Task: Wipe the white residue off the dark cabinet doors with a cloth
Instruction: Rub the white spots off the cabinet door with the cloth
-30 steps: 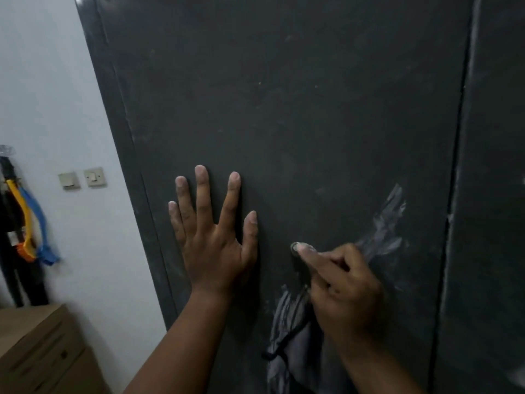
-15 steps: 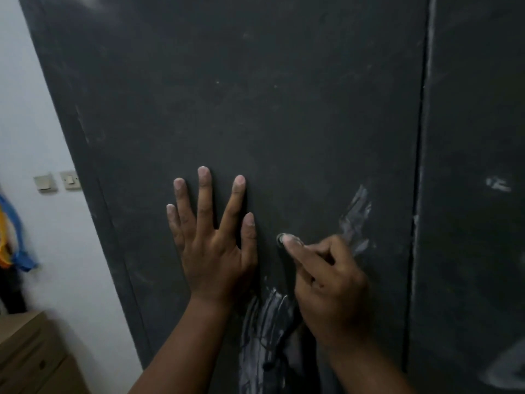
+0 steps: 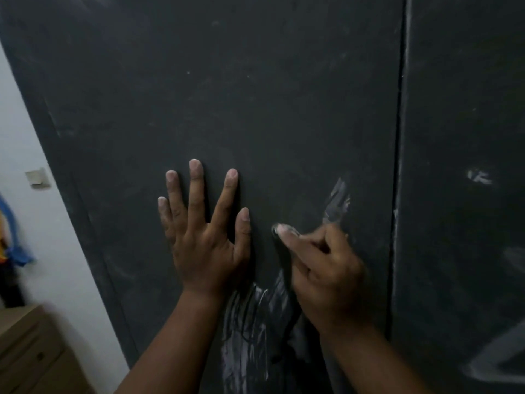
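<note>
Bracing flat against the left cabinet door (image 3: 255, 95), the left hand (image 3: 204, 240) is lying with fingers straight and spread, holding nothing. The right hand (image 3: 326, 268) is curling, its extended index fingertip (image 3: 282, 230) pressing the panel just at 3 o'clock of the left thumb; the grip looks closed around a dark striped cloth (image 3: 255, 336) hanging toward 6 o'clock between the wrists, though the hold itself is hidden under the palm. Judging progress: upper panel is reading mostly clean, only faint haze and specks. White residue is remaining as a smear (image 3: 336, 203) at 1 o'clock of the right hand, a small mark (image 3: 480, 177) on the right cabinet door (image 3: 468, 81), broader streaks (image 3: 500, 359) toward 5 o'clock, and a pale line along the door seam (image 3: 397, 194). The finger, not the cloth, appears to be doing the rubbing at this spot. Estimate: task partway, right door largely untouched.
</note>
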### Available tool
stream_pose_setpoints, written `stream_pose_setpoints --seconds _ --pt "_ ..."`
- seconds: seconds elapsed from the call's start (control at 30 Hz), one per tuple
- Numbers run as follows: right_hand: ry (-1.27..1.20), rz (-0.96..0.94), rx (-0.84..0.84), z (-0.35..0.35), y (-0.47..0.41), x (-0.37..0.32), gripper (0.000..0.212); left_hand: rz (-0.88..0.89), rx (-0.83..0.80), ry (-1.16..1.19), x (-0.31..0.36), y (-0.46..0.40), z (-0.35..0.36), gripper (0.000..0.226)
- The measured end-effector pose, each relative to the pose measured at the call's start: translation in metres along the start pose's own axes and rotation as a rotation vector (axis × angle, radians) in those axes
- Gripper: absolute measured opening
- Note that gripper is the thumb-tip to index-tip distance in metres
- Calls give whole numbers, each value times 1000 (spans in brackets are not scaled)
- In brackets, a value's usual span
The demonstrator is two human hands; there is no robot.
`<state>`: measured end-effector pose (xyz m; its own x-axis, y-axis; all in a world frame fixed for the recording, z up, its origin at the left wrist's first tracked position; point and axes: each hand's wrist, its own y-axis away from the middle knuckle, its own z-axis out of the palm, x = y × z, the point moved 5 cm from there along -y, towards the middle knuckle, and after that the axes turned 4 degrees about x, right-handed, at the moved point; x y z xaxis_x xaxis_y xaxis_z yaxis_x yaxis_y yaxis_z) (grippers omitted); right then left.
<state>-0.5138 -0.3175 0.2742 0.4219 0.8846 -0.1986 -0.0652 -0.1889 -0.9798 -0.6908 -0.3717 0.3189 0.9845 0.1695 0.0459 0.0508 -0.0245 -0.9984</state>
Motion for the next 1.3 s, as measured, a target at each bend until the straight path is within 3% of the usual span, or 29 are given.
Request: stream_pose_setpoints --seconds 0.1,0.3,0.57,0.8,1.03,1.13,1.3 --pt "48 58 8 -24 15 25 44 4 6 -4 0 2 1 55" --pt "26 141 206 -32 -34 33 20 -20 6 -9 7 -1 -1 56" --pt "27 84 92 -33 4 41 21 -32 -8 -13 27 -7 6 58" --pt "-4 208 278 -30 -37 34 17 -28 -1 -34 24 -3 9 59" --pt "0 133 123 -31 -1 31 22 -20 7 -31 22 -2 8 59" --pt "38 209 178 -43 -10 48 30 -17 19 -35 21 -3 9 59" --pt "-17 232 317 -30 -48 31 15 -11 37 -29 20 -1 10 59"
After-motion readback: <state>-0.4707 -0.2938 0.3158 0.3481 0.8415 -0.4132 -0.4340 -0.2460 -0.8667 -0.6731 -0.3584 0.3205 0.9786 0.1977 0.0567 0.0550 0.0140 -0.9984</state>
